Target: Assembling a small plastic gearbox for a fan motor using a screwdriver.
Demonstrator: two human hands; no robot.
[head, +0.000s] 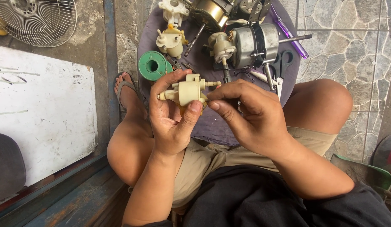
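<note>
Both hands meet over the person's lap, close to the camera. Left hand (pixel 172 113) is curled shut around a cream plastic fan gearbox (pixel 189 90), thumb pressed on its near face and fingers wrapped behind it, so the part sits upright between the knees and just above the near edge of the round purple-grey stool top (pixel 212 126). Right hand (pixel 250 113) comes in from the right with its fingers bent and closed, fingertips pinching at the right side of the gearbox where a short shaft sticks out. Judging by its look, the gearbox is light, rigid moulded plastic, somewhat brittle at its thin pegs and shaft, and possibly greasy; the broad rounded body seems the safest place to grip, not the slim projections. Farther away on the stool top lie a fan motor (pixel 254 44) with a metal casing, a second cream gearbox (pixel 170 42), a green spool (pixel 152 65), black-handled scissors (pixel 281 69) and a purple pen-like tool (pixel 290 33). At the far left a wire fan guard (pixel 35 19) rests on the floor beside a white board (pixel 40 113).
</note>
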